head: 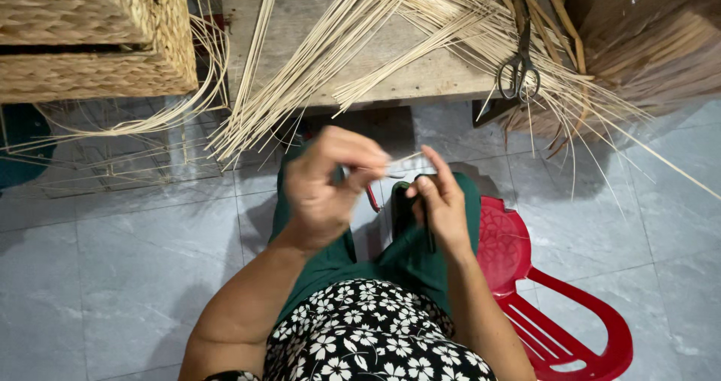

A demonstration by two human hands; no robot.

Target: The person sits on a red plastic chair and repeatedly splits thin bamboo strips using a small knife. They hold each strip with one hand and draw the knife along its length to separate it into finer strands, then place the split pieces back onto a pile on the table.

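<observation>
Left hand point(327, 189) and right hand point(439, 204) fingers pinched one thin reed strip point(405, 158); a short, taut grip seemed best.

basket point(90, 36) left of bench point(420, 73) | scissors point(518, 72) on bench | chair point(556, 306) right

I see no packages, labels, signs or screens from here; nothing printed or lit shows anywhere in my head view.

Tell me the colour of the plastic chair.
Red, seen best in the head view: the plastic chair.
</observation>
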